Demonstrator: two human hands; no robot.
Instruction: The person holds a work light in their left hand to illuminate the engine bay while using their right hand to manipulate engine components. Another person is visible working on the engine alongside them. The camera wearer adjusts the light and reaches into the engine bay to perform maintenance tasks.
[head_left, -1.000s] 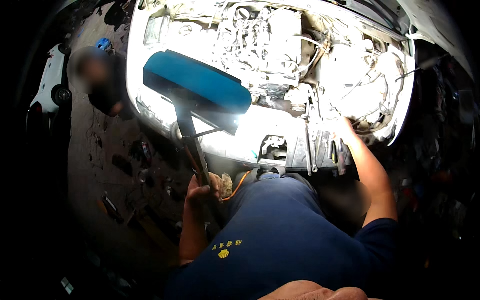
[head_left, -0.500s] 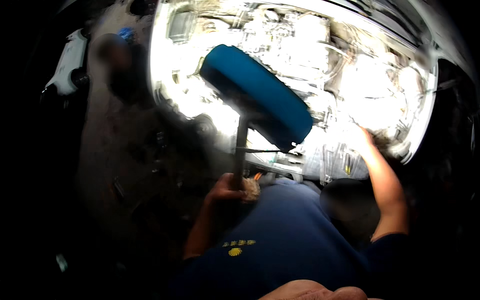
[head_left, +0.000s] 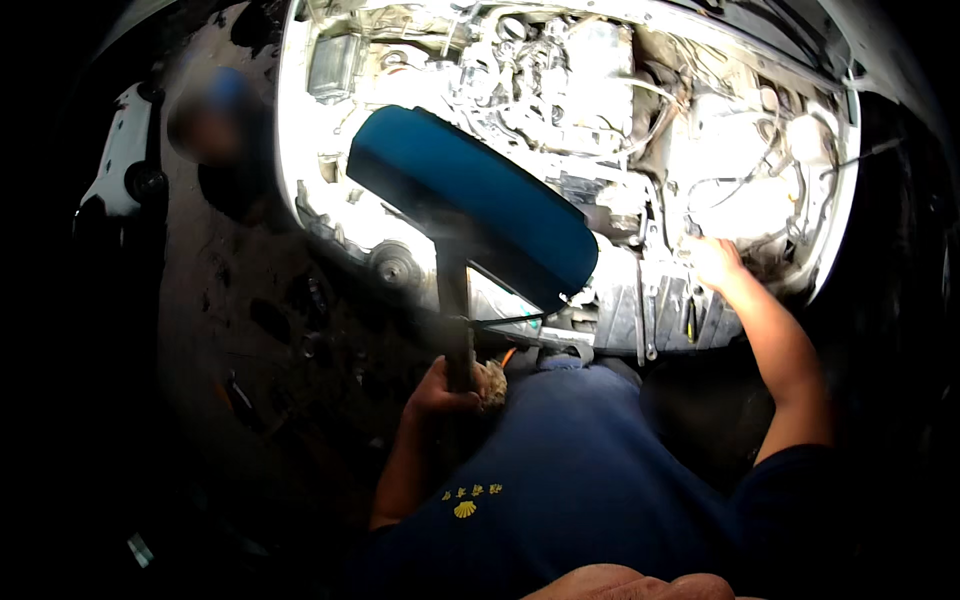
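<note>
Far left: white car (head_left: 125, 140) parked in the dark; next to it a co-worker (head_left: 232, 190), blurred, hands not readable. Floor (head_left: 205, 285) below them carries scattered small items, too dim to identify.

Left hand (head_left: 440, 392): closed, fingers wrapped around the handle of a blue-backed work lamp (head_left: 475, 190). A pale crumpled rag or glove (head_left: 491, 387) sits against the same hand; cannot tell which it is. Orange cable (head_left: 509, 356) just beside it. The lamp head slants over the front of the engine bay (head_left: 286, 120), its light thrown away from the wearer.

Centre: bay lies open in front of the wearer, engine (head_left: 530, 85) and hoses exposed, much of it bleached by the glare. Round black part (head_left: 394, 264) at the front, below the lamp head.

Right of centre: long metal tool (head_left: 640, 310), ring-ended wrench (head_left: 651, 325) and yellow-and-black-handled tool (head_left: 691, 318) lie side by side on the grey front cover (head_left: 718, 325), none gripped.

Right hand (head_left: 712, 262): reaches over the cover into the bay's front edge, fingers partly bent; glare hides the tips, so cannot tell whether anything is held.

Progress (judgement): work under way, lighting and access in place, tools not packed away; no completed step can be confirmed, amount left unreadable
</note>
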